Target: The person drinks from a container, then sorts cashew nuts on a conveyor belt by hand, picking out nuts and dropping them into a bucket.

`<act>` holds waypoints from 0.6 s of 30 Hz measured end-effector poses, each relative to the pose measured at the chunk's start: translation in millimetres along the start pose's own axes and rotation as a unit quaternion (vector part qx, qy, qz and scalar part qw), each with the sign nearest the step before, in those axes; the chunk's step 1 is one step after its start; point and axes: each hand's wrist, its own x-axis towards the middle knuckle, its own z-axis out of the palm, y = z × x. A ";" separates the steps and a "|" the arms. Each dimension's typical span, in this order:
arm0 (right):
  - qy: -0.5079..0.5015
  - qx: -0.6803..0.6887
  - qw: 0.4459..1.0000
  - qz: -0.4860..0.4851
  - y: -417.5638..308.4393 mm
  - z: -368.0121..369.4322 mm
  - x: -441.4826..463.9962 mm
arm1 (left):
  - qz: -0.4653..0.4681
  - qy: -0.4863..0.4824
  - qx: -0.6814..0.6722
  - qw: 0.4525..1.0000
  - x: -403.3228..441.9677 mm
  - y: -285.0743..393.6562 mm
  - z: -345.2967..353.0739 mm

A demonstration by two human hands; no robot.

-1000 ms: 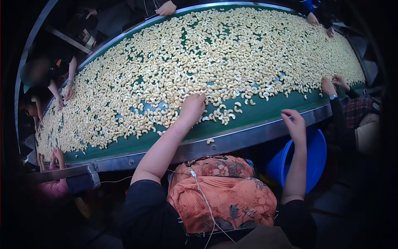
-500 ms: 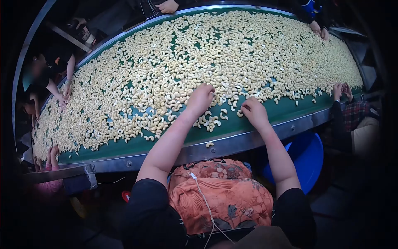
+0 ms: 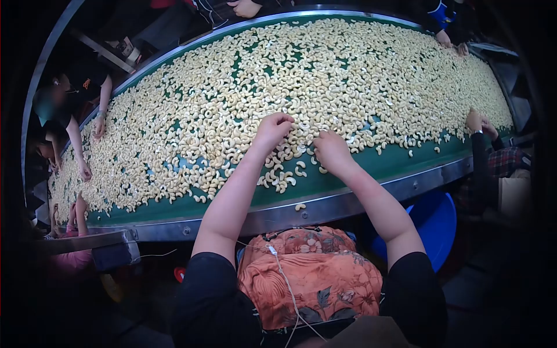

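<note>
Pale cashew nuts (image 3: 232, 110) lie spread in a thick layer over a green conveyor belt (image 3: 394, 158). My left hand (image 3: 272, 132) is over the nuts near the middle, its fingers curled toward the thumb; whatever may be between the fingertips is too small to make out. Just to its right, my right hand (image 3: 332, 152) reaches palm down to the near edge of the layer. Its fingers are bent at the nuts and their tips are partly hidden. A few loose cashews (image 3: 300, 168) lie on the belt between my forearms.
A metal rail (image 3: 267, 220) borders the belt's near side, with a single cashew (image 3: 300, 207) on it. A blue tub (image 3: 432, 226) stands below at right. Co-workers' hands are at the left (image 3: 86, 171), far side (image 3: 245, 8) and right (image 3: 474, 120).
My right hand has moved left and inward over the nuts, close to my left hand. My left hand has shifted slightly left. Co-workers' hands at the left have moved apart.
</note>
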 end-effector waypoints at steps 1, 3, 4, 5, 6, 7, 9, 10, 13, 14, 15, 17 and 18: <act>-0.018 0.058 0.998 0.013 2.3 -5.0 -4.5 | 0.034 0.015 0.069 0.997 14.1 5.1 5.1; -0.051 0.171 0.983 0.040 9.0 -19.1 -14.8 | 0.086 0.059 0.219 0.970 41.3 19.4 18.2; -0.057 0.239 0.968 0.056 16.6 -18.8 -20.4 | 0.088 0.082 0.291 0.949 57.7 20.6 25.4; -0.065 0.351 0.926 0.127 22.7 -20.7 -28.2 | 0.083 0.077 0.361 0.926 72.2 19.8 31.8; -0.072 0.457 0.865 0.195 24.7 -26.2 -35.8 | 0.076 0.071 0.430 0.897 85.9 17.1 37.6; -0.078 0.555 0.786 0.259 29.8 -30.9 -42.6 | 0.068 0.065 0.497 0.863 93.5 18.1 42.1; -0.085 0.681 0.663 0.300 52.6 -40.9 -59.8 | 0.044 0.035 0.416 0.908 93.8 24.4 45.2; -0.067 0.711 0.624 0.317 59.8 -47.6 -69.5 | 0.006 -0.014 0.320 0.947 84.6 38.4 38.1; -0.030 0.767 0.548 0.331 81.6 -56.3 -89.0 | -0.072 -0.049 -0.188 0.978 85.8 41.2 26.2; -0.024 0.780 0.530 0.332 85.9 -56.8 -93.5 | -0.079 -0.036 -0.194 0.977 91.4 41.1 28.6; -0.026 0.784 0.523 0.333 89.8 -55.6 -95.2 | -0.086 -0.021 -0.202 0.975 94.2 46.2 31.4; -0.032 0.791 0.510 0.335 97.2 -51.8 -96.3 | -0.005 -0.026 0.032 0.999 122.0 30.3 42.3; -0.034 0.783 0.519 0.341 98.2 -53.5 -95.8 | 0.028 0.008 0.179 0.983 124.4 39.7 50.8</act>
